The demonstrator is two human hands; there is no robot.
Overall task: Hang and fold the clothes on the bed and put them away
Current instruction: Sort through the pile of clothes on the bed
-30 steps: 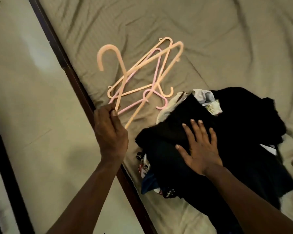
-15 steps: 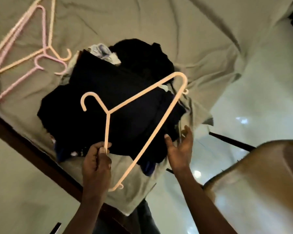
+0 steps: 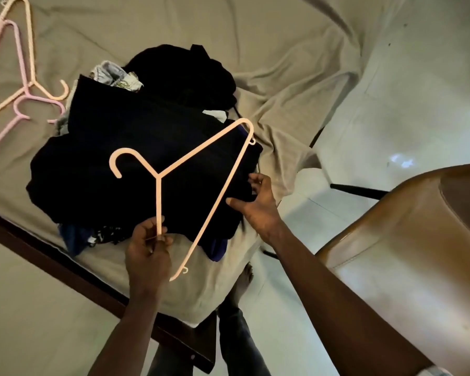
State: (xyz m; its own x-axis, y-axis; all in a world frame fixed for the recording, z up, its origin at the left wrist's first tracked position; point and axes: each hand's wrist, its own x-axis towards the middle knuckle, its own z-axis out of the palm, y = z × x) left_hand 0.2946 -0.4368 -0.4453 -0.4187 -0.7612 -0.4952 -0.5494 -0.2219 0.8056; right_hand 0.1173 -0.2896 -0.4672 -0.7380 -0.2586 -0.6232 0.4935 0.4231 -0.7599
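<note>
head view, entry at now.

changes against earlier frames: one second ago the peach hanger (image 3: 158,202) lay with the others on the sheet and the left hand was just taking hold of it. it is now held up over the clothes pile (image 3: 101,147), as it was half a second ago. at that point the right hand (image 3: 258,204) was beside the pile's near-right edge with its fingers out straight. it is now on the top black garment (image 3: 201,191), thumb and curled fingers pinching the cloth edge.

left hand (image 3: 148,253): fingers and thumb clenched round the lower end of one hanger arm. hook points up-left, the other arm runs up-right, and the long bar slopes down past the hand. the whole hanger is off the bed, in front of the dark clothes.

clothes pile: mostly black, lying on the beige bed sheet (image 3: 174,28) near the bed's corner. a pale patterned piece (image 3: 114,77) shows at the far side, blue cloth (image 3: 73,237) at the near side. nothing is hung or folded yet.

remaining items: a second peach hanger (image 3: 30,44) and a pink hanger (image 3: 22,58) lie crossed on the sheet at upper left, placed as before. dark wooden bed frame (image 3: 52,256) along the near edge. brown chair (image 3: 391,240) at right on pale floor tiles (image 3: 391,104). a bare foot (image 3: 244,278) shows below the bed corner.
</note>
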